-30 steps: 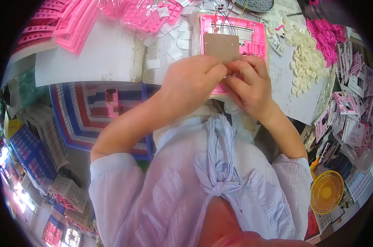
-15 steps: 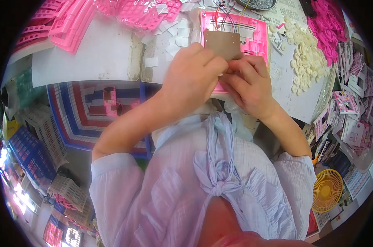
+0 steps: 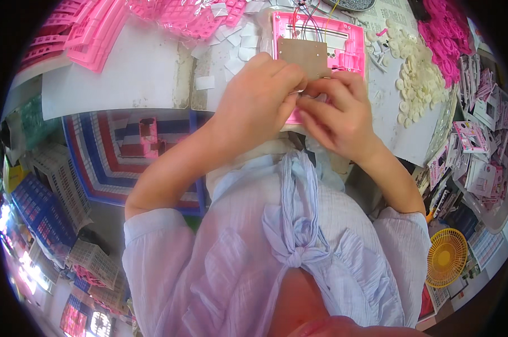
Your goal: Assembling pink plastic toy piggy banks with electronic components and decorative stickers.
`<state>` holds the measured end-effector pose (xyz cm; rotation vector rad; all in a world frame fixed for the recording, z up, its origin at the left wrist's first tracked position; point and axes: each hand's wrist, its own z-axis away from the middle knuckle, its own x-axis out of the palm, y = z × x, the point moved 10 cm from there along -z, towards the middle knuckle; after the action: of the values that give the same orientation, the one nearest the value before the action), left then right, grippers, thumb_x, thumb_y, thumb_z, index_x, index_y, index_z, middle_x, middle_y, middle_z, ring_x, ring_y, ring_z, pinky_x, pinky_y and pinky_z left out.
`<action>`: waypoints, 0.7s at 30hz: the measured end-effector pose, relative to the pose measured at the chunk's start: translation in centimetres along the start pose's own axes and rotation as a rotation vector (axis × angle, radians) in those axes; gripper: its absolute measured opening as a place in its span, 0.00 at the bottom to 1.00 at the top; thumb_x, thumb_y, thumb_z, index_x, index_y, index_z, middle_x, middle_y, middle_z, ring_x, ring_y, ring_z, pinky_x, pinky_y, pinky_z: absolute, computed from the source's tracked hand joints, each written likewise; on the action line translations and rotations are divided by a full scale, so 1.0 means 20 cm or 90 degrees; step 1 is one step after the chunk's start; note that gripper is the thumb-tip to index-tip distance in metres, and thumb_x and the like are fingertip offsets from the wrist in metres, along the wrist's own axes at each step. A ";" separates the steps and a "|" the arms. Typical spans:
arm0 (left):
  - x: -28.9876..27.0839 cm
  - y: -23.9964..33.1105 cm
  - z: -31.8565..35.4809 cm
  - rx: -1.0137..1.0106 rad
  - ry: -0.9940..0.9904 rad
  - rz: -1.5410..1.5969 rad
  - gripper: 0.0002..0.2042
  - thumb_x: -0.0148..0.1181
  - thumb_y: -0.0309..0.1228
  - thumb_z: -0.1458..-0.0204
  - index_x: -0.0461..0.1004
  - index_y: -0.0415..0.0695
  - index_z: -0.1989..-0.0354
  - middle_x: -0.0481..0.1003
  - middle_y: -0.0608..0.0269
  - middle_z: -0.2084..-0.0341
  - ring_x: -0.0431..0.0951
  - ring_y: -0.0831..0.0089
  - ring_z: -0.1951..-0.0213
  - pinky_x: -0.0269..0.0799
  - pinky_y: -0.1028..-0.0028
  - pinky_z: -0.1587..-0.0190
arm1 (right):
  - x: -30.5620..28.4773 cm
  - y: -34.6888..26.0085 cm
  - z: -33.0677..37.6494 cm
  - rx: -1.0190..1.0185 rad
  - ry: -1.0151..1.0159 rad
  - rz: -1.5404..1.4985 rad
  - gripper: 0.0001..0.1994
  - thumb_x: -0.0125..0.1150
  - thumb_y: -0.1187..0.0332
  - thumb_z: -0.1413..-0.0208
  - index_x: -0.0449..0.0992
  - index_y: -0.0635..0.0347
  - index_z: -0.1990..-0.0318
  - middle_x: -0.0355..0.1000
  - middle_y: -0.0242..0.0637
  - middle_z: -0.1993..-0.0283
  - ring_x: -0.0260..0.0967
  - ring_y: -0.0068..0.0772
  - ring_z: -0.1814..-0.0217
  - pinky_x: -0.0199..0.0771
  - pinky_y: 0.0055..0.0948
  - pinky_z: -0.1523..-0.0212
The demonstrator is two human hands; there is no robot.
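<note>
Working over the white table (image 3: 125, 84), I have both hands meeting at the near edge of a pink plastic casing (image 3: 349, 48) lying flat just beyond my fingers. A brown circuit board (image 3: 303, 55) sits in it. Left hand (image 3: 259, 104) and right hand (image 3: 335, 115) are curled, fingertips pinched together; what they pinch is hidden. White round pads (image 3: 417, 81) lie right of my right hand.
</note>
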<state>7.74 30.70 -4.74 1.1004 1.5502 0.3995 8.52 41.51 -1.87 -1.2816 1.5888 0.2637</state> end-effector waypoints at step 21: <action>-0.14 -0.17 0.23 -0.304 0.094 0.289 0.07 0.63 0.28 0.43 0.77 0.37 0.69 0.75 0.68 0.73 0.69 0.81 0.72 0.62 0.78 0.70 | 0.08 0.01 0.07 0.014 -0.089 0.048 0.20 0.71 0.63 0.52 0.81 0.52 0.49 0.70 0.31 0.56 0.64 0.38 0.59 0.68 0.36 0.59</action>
<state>10.28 25.19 -7.13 1.0461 1.2237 1.1188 9.39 41.57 -3.92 -1.1621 1.5178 0.3744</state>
